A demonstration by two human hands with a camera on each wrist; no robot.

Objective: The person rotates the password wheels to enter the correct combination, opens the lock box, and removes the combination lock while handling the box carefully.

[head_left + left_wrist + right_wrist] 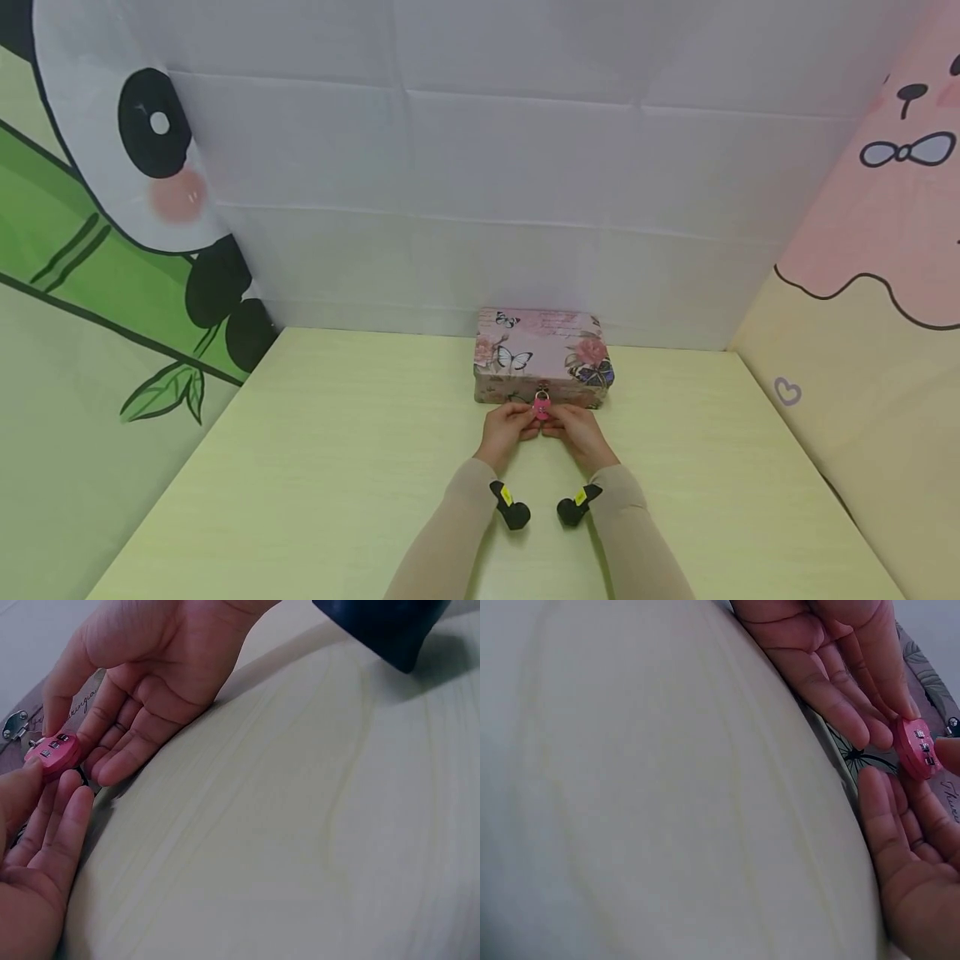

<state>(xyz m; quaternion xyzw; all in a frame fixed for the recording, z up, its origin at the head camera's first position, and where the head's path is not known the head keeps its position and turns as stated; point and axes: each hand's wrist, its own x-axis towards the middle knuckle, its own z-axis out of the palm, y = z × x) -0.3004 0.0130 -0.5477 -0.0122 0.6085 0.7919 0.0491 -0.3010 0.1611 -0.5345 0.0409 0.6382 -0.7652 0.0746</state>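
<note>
A pink combination padlock [542,408] with several small number dials sits at the front of a pink box [536,342] printed with butterflies and flowers. My left hand [504,432] pinches the padlock's left side, its thumb on the face. From the other side my right hand [582,435] pinches it too, thumb and fingers at its edge. In the left wrist view the metal clasp [15,724] of the box lies beside the padlock's shackle; whether the shackle passes through it I cannot tell. The dials face outward in the right wrist view.
The box stands near the back edge of a pale wood-grain table [337,450], before a white backdrop [450,167]. Printed cloth panels flank the table on both sides. A black wrist camera [513,511] and another wrist camera [573,508] sit between the forearms.
</note>
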